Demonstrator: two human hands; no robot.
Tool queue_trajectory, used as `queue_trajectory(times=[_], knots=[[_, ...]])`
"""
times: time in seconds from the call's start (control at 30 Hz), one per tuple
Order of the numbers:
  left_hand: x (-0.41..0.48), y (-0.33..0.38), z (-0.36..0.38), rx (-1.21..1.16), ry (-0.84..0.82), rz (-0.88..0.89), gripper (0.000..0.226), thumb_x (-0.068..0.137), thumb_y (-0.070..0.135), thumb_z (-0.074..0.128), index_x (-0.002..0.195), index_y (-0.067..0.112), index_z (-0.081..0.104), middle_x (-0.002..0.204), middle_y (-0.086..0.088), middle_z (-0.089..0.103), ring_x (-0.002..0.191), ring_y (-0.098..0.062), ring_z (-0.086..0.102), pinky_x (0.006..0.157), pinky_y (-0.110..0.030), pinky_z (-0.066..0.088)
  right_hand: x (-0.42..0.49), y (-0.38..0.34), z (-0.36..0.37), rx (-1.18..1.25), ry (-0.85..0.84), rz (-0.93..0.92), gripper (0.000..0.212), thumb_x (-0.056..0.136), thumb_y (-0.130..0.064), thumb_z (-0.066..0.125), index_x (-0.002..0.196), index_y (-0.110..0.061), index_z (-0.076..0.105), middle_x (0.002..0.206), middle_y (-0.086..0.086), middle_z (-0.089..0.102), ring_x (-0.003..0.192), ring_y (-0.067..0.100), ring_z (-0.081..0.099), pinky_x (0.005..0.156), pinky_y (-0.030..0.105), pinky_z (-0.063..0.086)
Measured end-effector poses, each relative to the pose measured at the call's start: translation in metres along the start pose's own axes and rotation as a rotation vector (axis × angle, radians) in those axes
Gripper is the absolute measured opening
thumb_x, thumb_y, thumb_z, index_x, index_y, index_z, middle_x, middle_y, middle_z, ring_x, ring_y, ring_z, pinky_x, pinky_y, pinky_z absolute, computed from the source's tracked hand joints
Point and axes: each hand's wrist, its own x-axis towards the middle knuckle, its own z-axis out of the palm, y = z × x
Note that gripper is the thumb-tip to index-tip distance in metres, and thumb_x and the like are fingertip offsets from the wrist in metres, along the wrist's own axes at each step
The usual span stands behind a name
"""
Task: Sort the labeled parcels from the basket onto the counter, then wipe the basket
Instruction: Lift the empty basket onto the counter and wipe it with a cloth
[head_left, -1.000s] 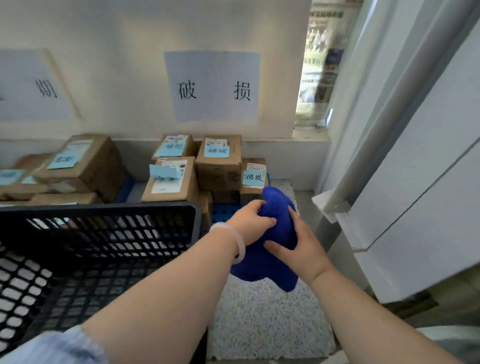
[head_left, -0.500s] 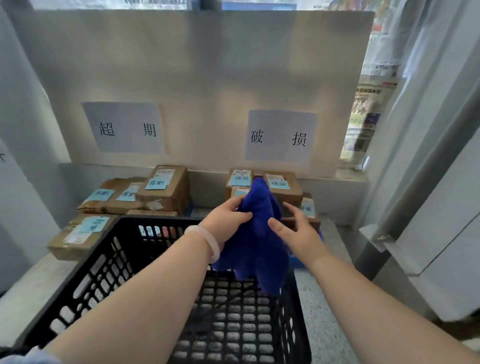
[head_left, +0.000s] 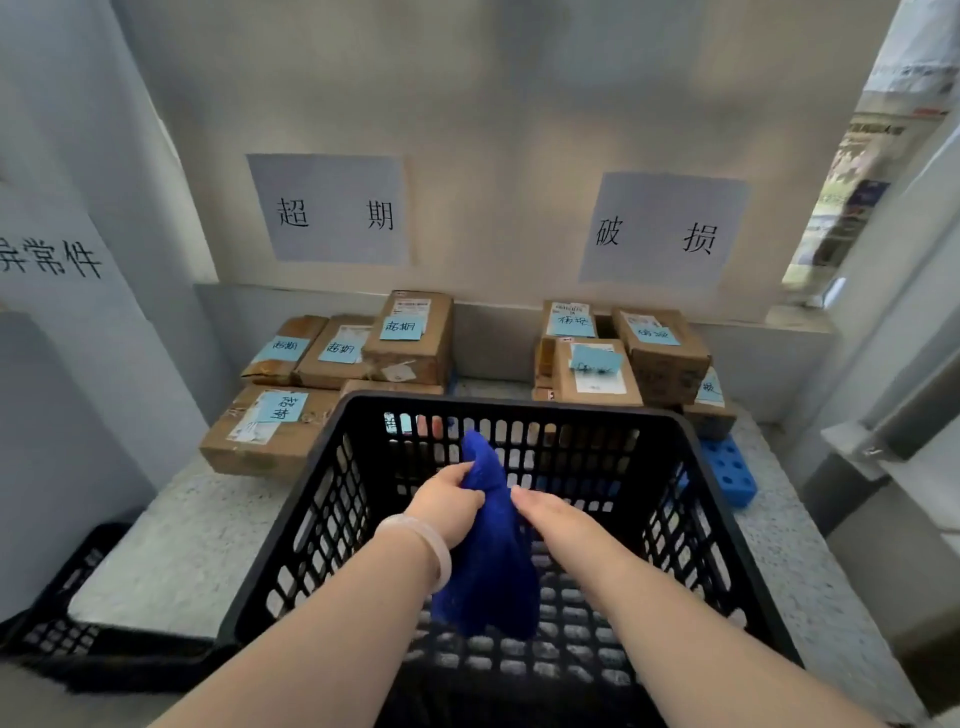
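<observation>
Hanging limp inside basket (head_left: 519, 406), blue cloth (head_left: 488, 571) is looking soft, light, floppy; best bunching it into pad before wiping. Left hand (head_left: 441, 506) fingers (head_left: 469, 500) are clenching its top; right hand (head_left: 550, 514) is touching its edge, grip unclear. Basket is sitting on table (head_left: 182, 530), parcels (head_left: 405, 338) behind.

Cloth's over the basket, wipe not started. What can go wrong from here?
1. The blue cloth hangs bunched from the left hand and right hand; wiped like that, it may miss parts of the basket or snag in its slots.
2. The basket's far wall sits close to the parcels; a hard push may shove it into the sorted stacks.
3. The blue block beside the basket's right wall may get knocked.
</observation>
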Motion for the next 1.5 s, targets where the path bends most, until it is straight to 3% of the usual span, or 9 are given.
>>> queue_trajectory(times=[0.13, 0.23, 0.3, 0.4, 0.57, 0.77, 1.07, 1.27, 1.5], knots=[[0.004, 0.0, -0.001, -0.121, -0.198, -0.049, 0.052, 0.097, 0.0, 0.049, 0.142, 0.026, 0.053, 0.139, -0.008, 0.056, 0.124, -0.026, 0.055, 0.11, -0.042, 0.042, 0.031, -0.004, 0.016, 0.251, 0.003, 0.147, 0.09, 0.068, -0.072, 0.067, 0.144, -0.029, 0.045, 0.147, 0.008, 0.046, 0.131, 0.031, 0.046, 0.109, 0.049, 0.038], [0.011, -0.002, -0.007, -0.261, -0.37, -0.093, 0.05, 0.092, -0.008, 0.043, 0.129, 0.018, 0.065, 0.127, -0.012, 0.066, 0.105, -0.022, 0.067, 0.088, -0.031, 0.051, 0.05, -0.002, 0.017, 0.231, 0.077, 0.165, 0.085, 0.066, -0.072, 0.072, 0.136, -0.031, 0.051, 0.148, 0.008, 0.043, 0.134, 0.033, 0.042, 0.109, 0.054, 0.037], [0.017, -0.005, -0.01, -0.291, -0.433, -0.127, 0.051, 0.09, -0.009, 0.043, 0.123, 0.018, 0.07, 0.123, -0.008, 0.07, 0.112, -0.022, 0.065, 0.092, -0.032, 0.049, 0.06, 0.001, 0.015, 0.241, 0.091, 0.177, 0.077, 0.06, -0.066, 0.077, 0.125, -0.029, 0.06, 0.138, 0.006, 0.055, 0.125, 0.03, 0.052, 0.107, 0.052, 0.041], [0.026, -0.002, -0.009, -0.228, -0.35, -0.142, 0.047, 0.094, -0.003, 0.046, 0.123, 0.025, 0.07, 0.129, 0.0, 0.065, 0.122, -0.02, 0.058, 0.097, -0.039, 0.052, 0.076, 0.005, 0.007, 0.243, 0.145, 0.192, 0.049, 0.076, -0.052, 0.07, 0.118, -0.028, 0.063, 0.121, 0.008, 0.066, 0.108, 0.033, 0.063, 0.099, 0.052, 0.048], [0.039, 0.003, -0.01, -0.303, -0.136, -0.125, 0.049, 0.104, 0.031, 0.049, 0.151, 0.033, 0.037, 0.152, 0.0, 0.042, 0.138, -0.022, 0.042, 0.106, -0.041, 0.04, 0.092, 0.003, -0.002, 0.404, 0.255, 0.227, 0.023, 0.096, -0.039, 0.057, 0.117, -0.03, 0.056, 0.109, 0.009, 0.067, 0.1, 0.034, 0.065, 0.097, 0.05, 0.05], [0.065, -0.017, -0.047, -0.062, 0.04, 0.022, 0.067, 0.1, 0.043, 0.053, 0.156, 0.037, 0.018, 0.161, 0.001, 0.03, 0.146, -0.021, 0.031, 0.12, -0.045, 0.027, 0.101, 0.008, 0.012, 0.593, 0.372, 0.216, 0.032, 0.097, -0.039, 0.057, 0.126, -0.026, 0.056, 0.11, 0.013, 0.067, 0.097, 0.036, 0.065, 0.094, 0.051, 0.051], [0.08, -0.017, -0.149, 0.371, 0.404, 0.377, 0.07, 0.094, 0.056, 0.051, 0.156, 0.032, 0.026, 0.157, 0.004, 0.037, 0.145, -0.018, 0.031, 0.119, -0.047, 0.03, 0.108, 0.005, 0.035, 0.766, 0.434, 0.101, 0.032, 0.102, -0.031, 0.052, 0.132, -0.022, 0.054, 0.109, 0.011, 0.067, 0.094, 0.03, 0.064, 0.072, 0.039, 0.051], [0.085, -0.036, -0.166, 0.328, 0.168, 0.145, 0.076, 0.094, 0.061, 0.049, 0.158, 0.037, 0.015, 0.163, 0.007, 0.022, 0.15, -0.019, 0.021, 0.121, -0.043, 0.02, 0.116, 0.005, 0.048, 0.805, 0.518, 0.084, 0.036, 0.1, -0.034, 0.054, 0.135, -0.024, 0.052, 0.111, 0.009, 0.066, 0.096, 0.029, 0.063, 0.083, 0.043, 0.051], [0.085, -0.044, -0.164, 0.257, 0.078, 0.13, 0.082, 0.095, 0.047, 0.06, 0.157, 0.042, 0.006, 0.159, 0.01, 0.032, 0.144, -0.018, 0.035, 0.112, -0.034, 0.032, 0.132, -0.015, 0.048, 0.849, 0.637, 0.0, 0.04, 0.102, -0.035, 0.049, 0.141, -0.032, 0.044, 0.114, 0.005, 0.061, 0.091, 0.022, 0.06, 0.084, 0.042, 0.049]])
